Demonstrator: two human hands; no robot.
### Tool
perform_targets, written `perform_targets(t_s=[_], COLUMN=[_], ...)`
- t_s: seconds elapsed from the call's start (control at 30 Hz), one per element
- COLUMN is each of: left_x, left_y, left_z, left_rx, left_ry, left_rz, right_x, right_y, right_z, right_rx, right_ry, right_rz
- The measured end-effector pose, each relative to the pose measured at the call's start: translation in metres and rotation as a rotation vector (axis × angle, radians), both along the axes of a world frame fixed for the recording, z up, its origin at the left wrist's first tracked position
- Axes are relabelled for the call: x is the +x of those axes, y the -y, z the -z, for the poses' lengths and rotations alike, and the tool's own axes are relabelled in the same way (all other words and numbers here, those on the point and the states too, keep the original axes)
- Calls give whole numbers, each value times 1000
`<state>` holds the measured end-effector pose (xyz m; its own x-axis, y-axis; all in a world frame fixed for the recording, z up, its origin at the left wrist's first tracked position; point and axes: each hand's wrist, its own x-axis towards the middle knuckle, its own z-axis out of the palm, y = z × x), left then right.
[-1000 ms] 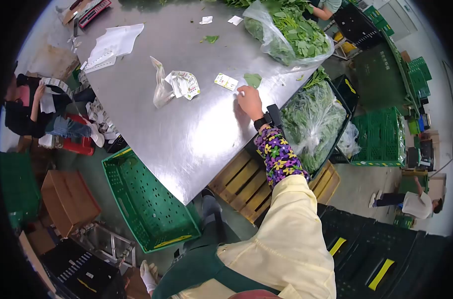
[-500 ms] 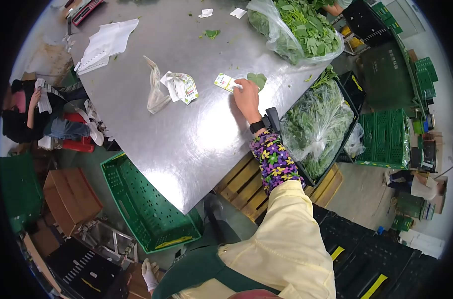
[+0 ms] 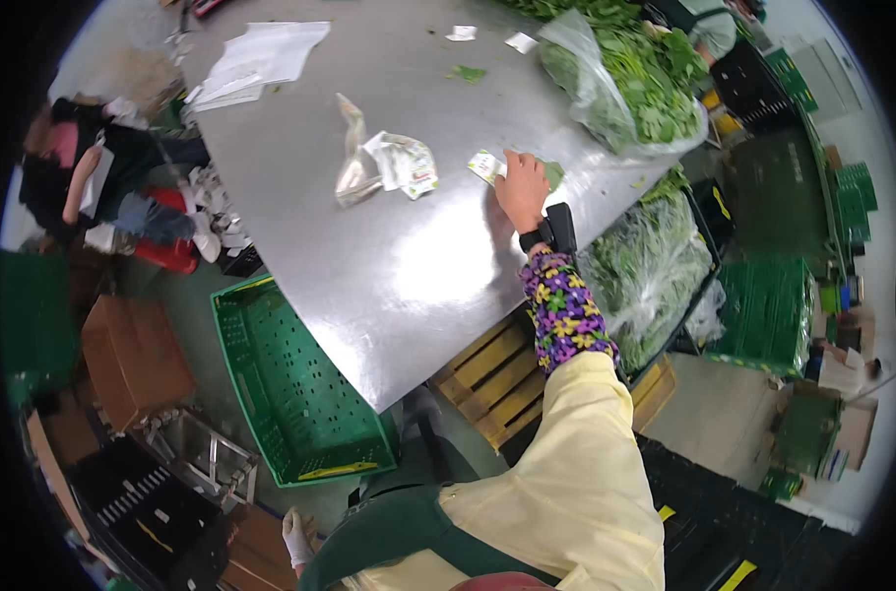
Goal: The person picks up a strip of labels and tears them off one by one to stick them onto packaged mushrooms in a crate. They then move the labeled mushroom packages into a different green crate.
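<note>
Bare and reaching onto the metal table (image 3: 300,197), my right hand (image 3: 523,191) has its fingers on a small white and green label card (image 3: 486,166). A green leaf (image 3: 552,176) lies beside the fingers. Left of the card sit a crumpled printed paper (image 3: 405,164) and a twisted strip (image 3: 353,148). My left hand (image 3: 295,537), in a white glove, hangs low near the bottom edge; its fingers look curled but are too small to make out.
An open bag of leafy greens (image 3: 655,94) stands at the table's far right. A crate of bagged greens (image 3: 650,266) is by the right edge, a green crate (image 3: 300,394) below the left edge. White sheets (image 3: 261,59) lie far left. A seated person (image 3: 103,177) is at left.
The view has shifted, so the table and its items appear further right or higher. My right hand stays at the label card, now covering more of it.
</note>
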<state>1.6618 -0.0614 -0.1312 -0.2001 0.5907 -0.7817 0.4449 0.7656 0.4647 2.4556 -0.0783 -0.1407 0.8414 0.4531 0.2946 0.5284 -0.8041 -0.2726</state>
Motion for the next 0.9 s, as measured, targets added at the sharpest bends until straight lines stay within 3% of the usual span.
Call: perform_targets(t_s=[0.03, 0.1, 0.13, 0.23, 0.3, 0.37, 0.43, 0.5, 0.57, 0.63, 0.7, 0.73, 0.8, 0.83, 0.9], left_x=[-4, -11, -4, 15, 21, 14, 19, 41, 50, 126, 122, 131, 143, 134, 116], left_y=[1, 2, 2, 4, 7, 12, 21, 13, -12, -26, -36, -40, -37, -34, -31], left_z=[4, 12, 9, -1, -7, -6, -10, -28, -32, -107, -104, -120, -164, -159, -135], left_rx=[8, -23, -12, 0, 50, 76, 75, 151, 125, 120, 92, 86, 85, 83, 91], left_ry=[0, 34, 38, 52, 153, 192, 228, 295, 878, 752, 1205, 1206, 1462, 1453, 1273], left_rz=[-25, 24, 5, 42, 4, -35, -76, -125, -65, -260, -243, -249, -282, -295, -277], right_x=[-10, -33, -49, -86, -90, -113, -167, -234, -297, -353, -397, -411, -444, -456, -472], right_y=[-14, -49, -68, -118, -142, -157, -160, -156, -131, -103, -76, -67, -48, -38, -21], right_z=[-13, -39, -48, -56, -34, -42, -90, -134, -187, -211, -218, -214, -192, -182, -167], right_rx=[8, 267, 277, 108, -244, -94, 239, 567, 580, 683, 565, 557, 348, 345, 77], right_ry=[0, 19, 23, 173, 213, 210, 66, 7, -51, -108, -139, -145, -376, -392, -617], right_rz=[-25, -450, -470, -704, -760, -772, -889, -1160, -1308, -1494, -1634, -1634, -1700, -1704, -1627])
